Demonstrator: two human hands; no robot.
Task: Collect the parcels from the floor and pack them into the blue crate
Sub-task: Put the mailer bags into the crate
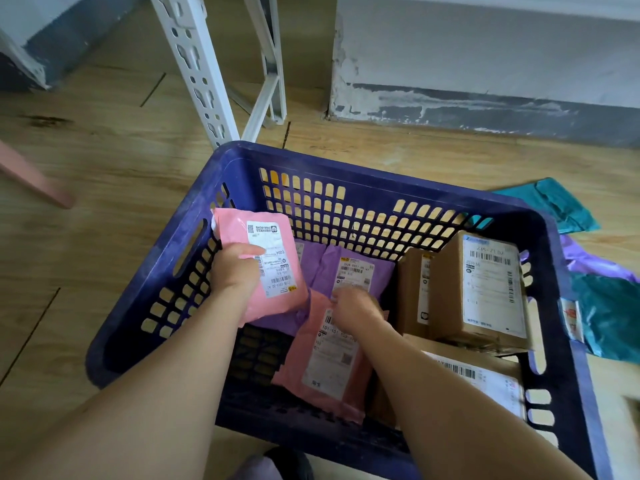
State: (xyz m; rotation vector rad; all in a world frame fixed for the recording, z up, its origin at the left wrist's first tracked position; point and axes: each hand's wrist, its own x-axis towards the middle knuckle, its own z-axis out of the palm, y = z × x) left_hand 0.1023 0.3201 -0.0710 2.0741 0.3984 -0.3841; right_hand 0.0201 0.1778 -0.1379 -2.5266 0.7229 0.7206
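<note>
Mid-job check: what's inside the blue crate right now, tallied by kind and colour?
pink mailers: 2 (the left hand grips one)
purple mailers: 2
cardboard boxes: 3
Total: 7

Left forearm [138, 393] and right forearm [436, 393], both bare, enter from the bottom edge and angle up toward frame centre. Left hand [235, 271], left of centre, grips a pink parcel [232, 223] at its lower part, thumb laid across the top face, fingers hidden underneath. Right hand [356, 308], at centre, back up, fingers bent downward and blurred; can't tell if they pinch anything. Hands near each other, not touching.
</note>
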